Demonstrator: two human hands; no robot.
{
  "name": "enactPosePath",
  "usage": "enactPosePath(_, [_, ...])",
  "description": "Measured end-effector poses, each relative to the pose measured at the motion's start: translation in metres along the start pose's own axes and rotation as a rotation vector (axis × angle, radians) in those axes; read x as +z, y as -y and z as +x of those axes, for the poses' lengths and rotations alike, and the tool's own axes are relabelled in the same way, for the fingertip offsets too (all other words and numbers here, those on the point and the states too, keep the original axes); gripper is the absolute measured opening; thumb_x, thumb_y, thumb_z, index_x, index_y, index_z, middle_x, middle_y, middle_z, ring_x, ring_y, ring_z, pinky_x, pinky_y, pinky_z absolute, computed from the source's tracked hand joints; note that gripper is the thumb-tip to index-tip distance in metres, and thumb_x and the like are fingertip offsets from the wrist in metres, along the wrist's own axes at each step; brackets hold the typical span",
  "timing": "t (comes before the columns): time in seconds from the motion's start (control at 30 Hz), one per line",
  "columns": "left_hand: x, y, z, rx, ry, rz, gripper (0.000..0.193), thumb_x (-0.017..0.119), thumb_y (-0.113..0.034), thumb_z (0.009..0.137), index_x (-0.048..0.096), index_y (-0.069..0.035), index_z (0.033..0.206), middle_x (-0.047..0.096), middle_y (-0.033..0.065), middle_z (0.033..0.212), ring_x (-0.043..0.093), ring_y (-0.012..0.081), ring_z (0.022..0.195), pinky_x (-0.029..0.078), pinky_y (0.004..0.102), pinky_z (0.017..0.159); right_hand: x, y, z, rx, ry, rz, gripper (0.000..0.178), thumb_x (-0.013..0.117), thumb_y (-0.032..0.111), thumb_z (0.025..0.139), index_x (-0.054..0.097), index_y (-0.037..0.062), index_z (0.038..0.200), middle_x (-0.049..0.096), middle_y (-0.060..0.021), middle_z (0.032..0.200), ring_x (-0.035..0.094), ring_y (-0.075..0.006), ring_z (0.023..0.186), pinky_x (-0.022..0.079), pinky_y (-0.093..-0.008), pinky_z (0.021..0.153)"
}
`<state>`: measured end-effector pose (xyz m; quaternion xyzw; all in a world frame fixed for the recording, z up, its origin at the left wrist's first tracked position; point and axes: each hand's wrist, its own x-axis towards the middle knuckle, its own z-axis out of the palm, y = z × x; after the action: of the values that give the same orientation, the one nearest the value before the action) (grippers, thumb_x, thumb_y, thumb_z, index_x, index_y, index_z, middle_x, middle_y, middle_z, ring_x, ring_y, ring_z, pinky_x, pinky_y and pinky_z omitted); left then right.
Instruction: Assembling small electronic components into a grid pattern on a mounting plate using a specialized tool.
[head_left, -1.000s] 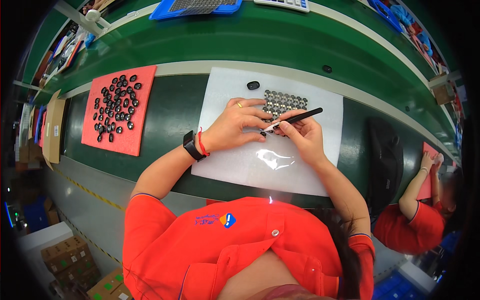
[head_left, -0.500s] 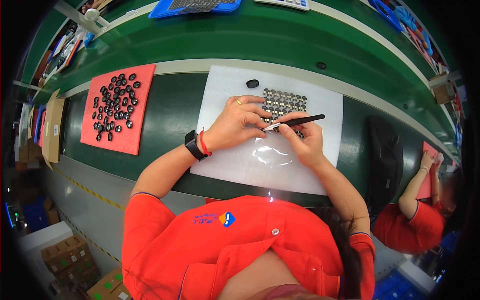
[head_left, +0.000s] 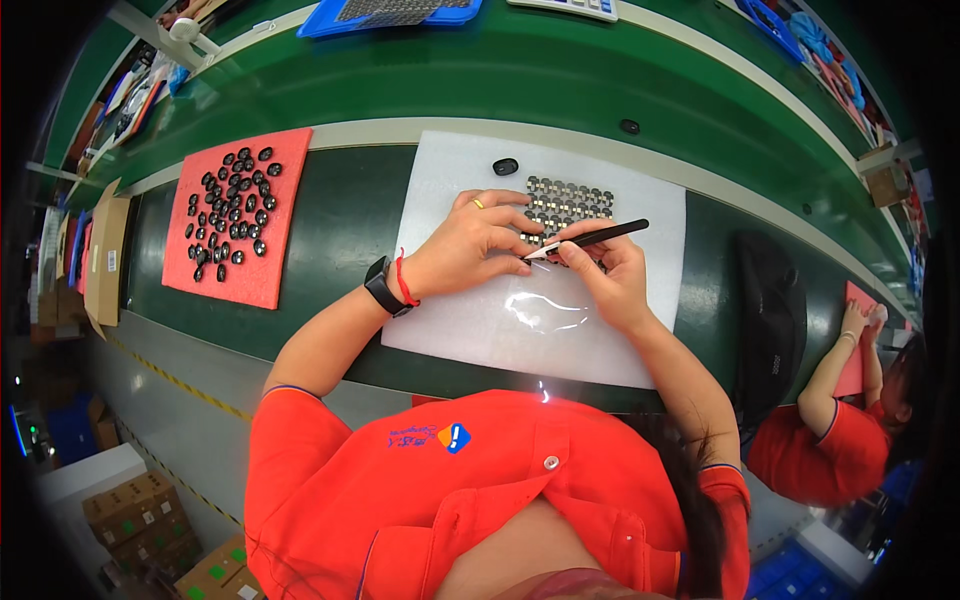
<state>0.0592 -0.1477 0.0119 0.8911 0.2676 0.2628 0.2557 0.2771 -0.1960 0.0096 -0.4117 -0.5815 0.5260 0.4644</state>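
A white foam sheet [head_left: 450,320] lies before me, bearing rows of small black and metallic parts [head_left: 565,203]. My left hand [head_left: 478,240] rests at the left edge of these rows, fingers spread, thumb beside the lowest row. Held like a pen in my right hand [head_left: 612,275] are black tweezers [head_left: 608,232] with a white tip. That tip points down-left, close to my left thumb and forefinger. Whatever lies right under it is hidden by my fingers. Clear, shiny film [head_left: 545,310] spreads below the parts. One black oval piece [head_left: 506,166] sits above my left hand.
Left stands a pink foam board [head_left: 270,270] with many black oval pieces [head_left: 240,200]. A black bag [head_left: 770,320] lies to the right, near a co-worker in red [head_left: 825,450]. Beyond the sheet runs a green surface [head_left: 400,85] with a small black piece [head_left: 629,127].
The tweezers' rear end has risen slightly, and their tip has shifted a little left. On the far green surface, the small black piece has moved slightly left. My left hand stays in place.
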Motion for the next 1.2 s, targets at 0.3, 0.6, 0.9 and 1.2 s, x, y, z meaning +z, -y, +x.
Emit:
enactPosePath(0.3, [-0.006, 0.001, 0.0, 0.063, 0.061, 0.052, 0.022, 0.071, -0.023, 0.075, 0.07, -0.013, 0.095, 0.06, -0.0016, 0.114, 0.043, 0.0261, 0.123, 0.027, 0.0427, 0.099, -0.002, 0.002, 0.003, 0.048, -0.059, 0.246, 0.017, 0.056, 0.004, 0.089, 0.053, -0.0019, 0.104, 0.062, -0.0127, 0.096, 0.063, -0.0168, 0.086, 0.052, -0.0281, 0.078])
enactPosePath(0.6, [-0.006, -0.001, -0.001, 0.052, 0.072, 0.049, 0.023, 0.07, -0.025, 0.076, 0.07, -0.013, 0.095, 0.06, -0.0011, 0.114, 0.043, 0.0265, 0.123, 0.026, 0.0426, 0.099, -0.001, 0.002, 0.002, 0.103, -0.032, 0.211, 0.018, 0.059, 0.004, 0.088, 0.053, -0.0021, 0.104, 0.062, -0.0099, 0.095, 0.063, -0.015, 0.085, 0.052, -0.0258, 0.076])
enactPosePath(0.9, [-0.016, -0.003, 0.002, 0.063, 0.133, 0.003, 0.021, 0.069, -0.024, 0.078, 0.069, -0.012, 0.096, 0.059, -0.0007, 0.116, 0.041, 0.0272, 0.125, 0.023, 0.0448, 0.101, -0.008, 0.002, 0.007, 0.142, -0.042, 0.292, 0.018, 0.059, 0.007, 0.088, 0.054, -0.0021, 0.102, 0.063, -0.0122, 0.091, 0.064, -0.0171, 0.078, 0.053, -0.0274, 0.071])
enactPosePath(1.2, [-0.039, 0.03, 0.103, -0.034, 0.026, -0.17, 0.024, 0.066, -0.023, 0.08, 0.067, -0.005, 0.096, 0.064, 0.0137, 0.102, 0.06, 0.026, 0.097, 0.046, 0.0338, 0.082, -0.014, -0.002, 0.009, 0.133, -0.035, 0.347, 0.016, 0.059, 0.009, 0.088, 0.055, -0.0005, 0.1, 0.064, -0.0117, 0.087, 0.064, -0.0174, 0.073, 0.053, -0.0275, 0.066])
